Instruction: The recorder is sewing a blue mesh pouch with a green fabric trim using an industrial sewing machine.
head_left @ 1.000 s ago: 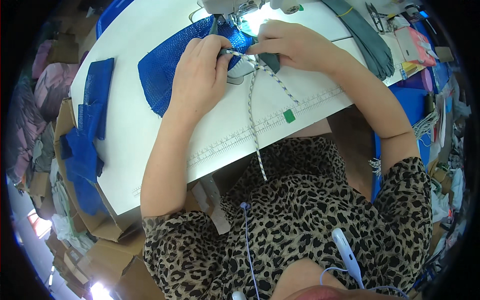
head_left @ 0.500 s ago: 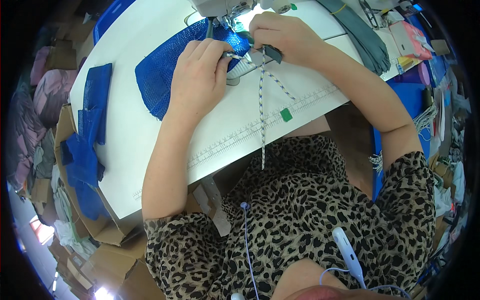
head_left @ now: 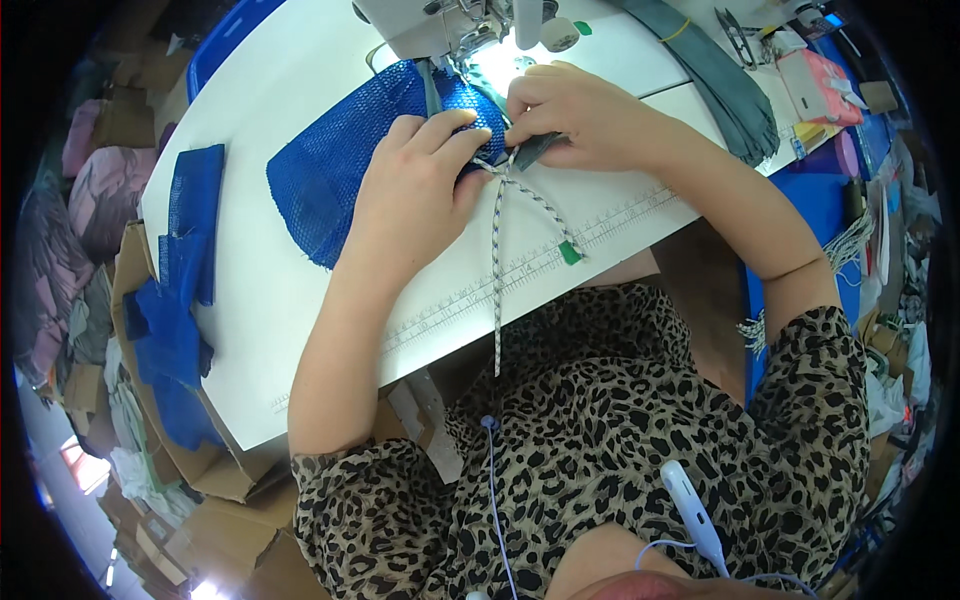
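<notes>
Blue mesh fabric [head_left: 335,150] lies under the head of a white sewing machine [head_left: 425,25], whose lamp lights the needle area. My left hand [head_left: 415,190] is closed at the near edge of the mesh, fingertips on it and thumb beside a white flecked cord [head_left: 497,265]. My right hand [head_left: 590,120] pinches a dark grey-green fabric strip [head_left: 537,150] at the mesh's right edge. The cord's two ends cross just below my fingers; one hangs over the table's front edge, the other curves right. Exactly what sits under the needle is hard to make out.
On the white table [head_left: 255,340], a ruler scale [head_left: 470,290] runs along the front edge. Blue mesh pieces [head_left: 190,230] hang over its left side above a cardboard box [head_left: 225,465]. Grey-green strips [head_left: 725,95], scissors [head_left: 737,38] and a pink box [head_left: 822,85] lie at the right.
Both hands have come nearer, drawing the mesh and cord toward me and uncovering more of the needle area. My left fingers have moved from the cord onto the mesh.
</notes>
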Demonstrator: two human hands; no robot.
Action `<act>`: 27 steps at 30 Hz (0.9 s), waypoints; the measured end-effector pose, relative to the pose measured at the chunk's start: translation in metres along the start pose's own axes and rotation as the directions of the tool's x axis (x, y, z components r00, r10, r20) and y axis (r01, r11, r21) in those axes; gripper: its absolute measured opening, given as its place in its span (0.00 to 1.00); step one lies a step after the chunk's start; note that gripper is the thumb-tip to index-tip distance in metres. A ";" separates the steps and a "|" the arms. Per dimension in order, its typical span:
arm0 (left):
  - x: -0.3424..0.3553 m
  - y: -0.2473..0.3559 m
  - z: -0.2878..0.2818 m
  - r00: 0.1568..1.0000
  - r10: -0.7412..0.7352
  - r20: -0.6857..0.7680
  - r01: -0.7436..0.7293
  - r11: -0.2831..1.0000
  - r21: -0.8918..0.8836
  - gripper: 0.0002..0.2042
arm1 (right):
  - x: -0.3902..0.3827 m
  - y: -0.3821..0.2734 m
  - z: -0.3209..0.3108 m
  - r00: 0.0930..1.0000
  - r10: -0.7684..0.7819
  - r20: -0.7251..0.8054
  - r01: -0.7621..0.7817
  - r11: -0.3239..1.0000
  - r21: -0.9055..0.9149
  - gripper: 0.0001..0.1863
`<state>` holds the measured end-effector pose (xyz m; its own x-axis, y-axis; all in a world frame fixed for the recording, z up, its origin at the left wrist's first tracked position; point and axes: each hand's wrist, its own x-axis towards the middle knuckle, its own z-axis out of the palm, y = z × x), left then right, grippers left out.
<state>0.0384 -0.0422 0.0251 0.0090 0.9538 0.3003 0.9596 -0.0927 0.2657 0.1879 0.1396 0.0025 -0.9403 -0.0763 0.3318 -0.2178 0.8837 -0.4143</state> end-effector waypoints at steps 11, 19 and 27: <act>0.000 0.009 0.007 0.993 -0.113 -0.028 0.115 0.990 0.078 0.16 | -0.001 0.003 0.000 0.997 -0.078 0.012 0.078 0.997 -0.001 0.08; 0.002 0.011 0.011 0.993 -0.097 -0.071 0.105 0.987 0.121 0.14 | 0.002 0.003 -0.001 0.993 -0.113 -0.032 0.112 0.994 -0.019 0.07; 0.002 0.009 0.013 0.993 -0.047 -0.110 0.062 0.989 0.137 0.13 | -0.001 0.015 -0.012 0.978 0.141 -0.156 -0.085 0.943 0.321 0.18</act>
<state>0.0505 -0.0376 0.0165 -0.0667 0.9200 0.3862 0.9878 0.0062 0.1557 0.1892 0.1583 0.0065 -0.9093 0.1217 0.3979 -0.2098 0.6919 -0.6909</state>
